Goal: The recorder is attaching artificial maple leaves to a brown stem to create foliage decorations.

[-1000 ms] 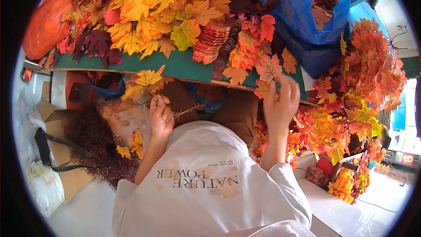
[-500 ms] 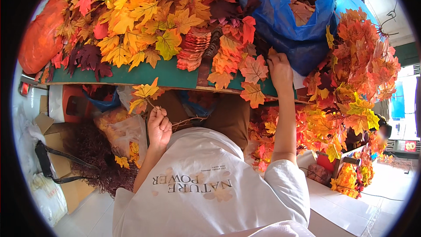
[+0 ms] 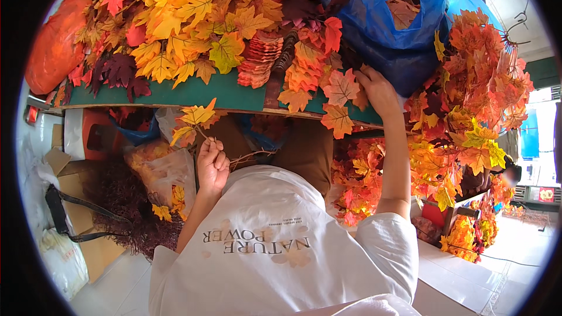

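My left hand (image 3: pixel 212 164) is raised in front of my white shirt and pinches the stem of a small sprig of yellow artificial leaves (image 3: pixel 196 120), just below the edge of the green table (image 3: pixel 231 95). My right hand (image 3: pixel 377 85) reaches up onto the table. Its fingers curl on an orange maple leaf (image 3: pixel 341 86) lying beside a blue plastic bag (image 3: pixel 374 23) full of brown leaves. The table top is heaped with yellow, orange and red leaves (image 3: pixel 187 17). A stack of red leaves (image 3: pixel 260 58) lies near the middle.
An orange plastic bag (image 3: pixel 55 41) sits at the table's left end. Leafy orange branches (image 3: pixel 474 99) hang on the right above a white tiled floor (image 3: pixel 468 275). Cardboard boxes (image 3: pixel 73 193), clear bags and a dark red bundle (image 3: pixel 126 199) crowd the lower left.
My right hand rose from below the table edge onto the table, up to the orange leaf by the blue bag. My left hand kept the yellow sprig, almost in place.
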`<state>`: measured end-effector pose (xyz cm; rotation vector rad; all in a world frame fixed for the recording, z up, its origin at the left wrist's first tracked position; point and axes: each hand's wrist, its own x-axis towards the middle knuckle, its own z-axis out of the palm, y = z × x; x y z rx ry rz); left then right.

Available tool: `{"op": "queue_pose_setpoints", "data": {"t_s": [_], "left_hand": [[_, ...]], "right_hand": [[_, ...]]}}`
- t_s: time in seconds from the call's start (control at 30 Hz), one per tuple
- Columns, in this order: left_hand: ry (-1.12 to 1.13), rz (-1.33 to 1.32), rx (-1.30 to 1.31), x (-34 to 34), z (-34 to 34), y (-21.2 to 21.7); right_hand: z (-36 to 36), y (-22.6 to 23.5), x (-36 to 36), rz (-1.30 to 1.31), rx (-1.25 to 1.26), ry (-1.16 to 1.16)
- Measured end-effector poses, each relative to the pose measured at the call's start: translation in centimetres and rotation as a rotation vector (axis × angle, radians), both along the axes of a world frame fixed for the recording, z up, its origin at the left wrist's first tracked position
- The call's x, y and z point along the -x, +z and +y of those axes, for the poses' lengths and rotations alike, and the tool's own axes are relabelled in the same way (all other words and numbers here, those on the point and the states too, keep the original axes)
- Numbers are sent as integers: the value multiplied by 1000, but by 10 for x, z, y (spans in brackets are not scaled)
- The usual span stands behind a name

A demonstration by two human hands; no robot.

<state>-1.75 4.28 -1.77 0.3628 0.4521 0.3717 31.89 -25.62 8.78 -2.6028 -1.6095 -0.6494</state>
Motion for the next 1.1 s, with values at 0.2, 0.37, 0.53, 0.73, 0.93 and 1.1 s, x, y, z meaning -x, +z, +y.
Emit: {"op": "queue_pose_setpoints", "data": {"t_s": [0.2,0.37,0.53,0.73,0.93,1.1], "left_hand": [[11,29,-12,3,-1,-1],[6,49,-20,2,-2,-2],[-1,68,-34,0,-3,-3],[-7,66,-41,-2,-6,-1],[-19,30,-106,3,-7,8],[8,-3,-147,6,-4,14]], "right_hand": [[-16,-1,-2,-10,89,9],[-14,3,9,42,32,38],[-23,1,10,204,-101,76],[-33,5,12,298,-186,70],[-34,16,19,208,-56,59],[-30,19,23,313,-370,53]]}}
